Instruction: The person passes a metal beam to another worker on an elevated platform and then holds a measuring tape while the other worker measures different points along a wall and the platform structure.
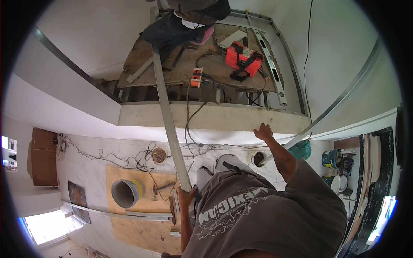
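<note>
A long square metal tube slants from the raised platform down toward me. My left hand is closed around its lower end. The tube's upper part passes by the dark-clothed legs of a co-worker, who is crouched on the platform; what their hands do is hidden. My right hand holds nothing, its fingers apart at the edge of the pale ledge. Just beyond the ledge, an orange power outlet box sits on the worn wooden board, its cables hanging over the ledge.
A red machine with black straps and a long spirit level lie on the platform. Loose cables cross the tiled floor. To my left, a bucket and hammer are on a tan sheet. Another bucket stands below my right arm.
</note>
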Demonstrator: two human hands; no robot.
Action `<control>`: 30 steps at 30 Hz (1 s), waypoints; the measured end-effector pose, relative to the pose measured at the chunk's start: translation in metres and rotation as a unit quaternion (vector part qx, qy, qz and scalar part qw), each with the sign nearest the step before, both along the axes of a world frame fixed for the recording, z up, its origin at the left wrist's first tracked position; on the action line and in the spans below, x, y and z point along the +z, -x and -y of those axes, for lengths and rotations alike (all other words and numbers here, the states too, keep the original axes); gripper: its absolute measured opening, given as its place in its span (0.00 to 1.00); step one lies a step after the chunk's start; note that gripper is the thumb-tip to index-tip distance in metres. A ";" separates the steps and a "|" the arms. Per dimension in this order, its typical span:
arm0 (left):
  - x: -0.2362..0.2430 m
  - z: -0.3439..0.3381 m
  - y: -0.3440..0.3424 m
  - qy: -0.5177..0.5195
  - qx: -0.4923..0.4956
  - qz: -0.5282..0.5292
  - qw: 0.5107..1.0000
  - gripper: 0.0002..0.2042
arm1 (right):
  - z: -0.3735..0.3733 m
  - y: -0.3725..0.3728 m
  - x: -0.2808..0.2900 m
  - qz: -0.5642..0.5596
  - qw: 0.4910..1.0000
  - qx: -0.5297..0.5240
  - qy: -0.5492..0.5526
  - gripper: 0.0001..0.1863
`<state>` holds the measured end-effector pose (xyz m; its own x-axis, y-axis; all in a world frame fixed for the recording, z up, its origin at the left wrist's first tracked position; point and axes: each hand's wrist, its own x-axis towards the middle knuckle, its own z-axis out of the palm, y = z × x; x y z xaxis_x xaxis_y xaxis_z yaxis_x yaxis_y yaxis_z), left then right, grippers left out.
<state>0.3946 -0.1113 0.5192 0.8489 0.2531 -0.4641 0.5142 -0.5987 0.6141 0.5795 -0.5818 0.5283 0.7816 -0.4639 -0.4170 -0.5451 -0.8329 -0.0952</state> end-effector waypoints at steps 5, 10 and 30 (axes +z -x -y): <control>-0.011 -0.021 0.004 0.209 0.008 -0.054 0.976 0.33 | -0.013 -0.003 0.011 -0.012 0.999 0.033 0.024 0.37; -0.006 -0.023 0.006 0.310 0.092 -0.158 0.933 0.28 | -0.009 -0.006 0.019 -0.034 0.998 0.040 0.025 0.35; -0.033 -0.019 0.012 0.317 0.225 -0.185 0.903 0.45 | -0.013 -0.015 -0.002 -0.044 0.998 0.025 0.038 0.28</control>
<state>0.3827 -0.0925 0.4861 0.4838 0.1184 -0.8672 0.8578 0.1325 0.4966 0.5948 -0.5690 0.5260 0.7662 -0.4578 -0.4510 -0.5062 -0.8623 0.0154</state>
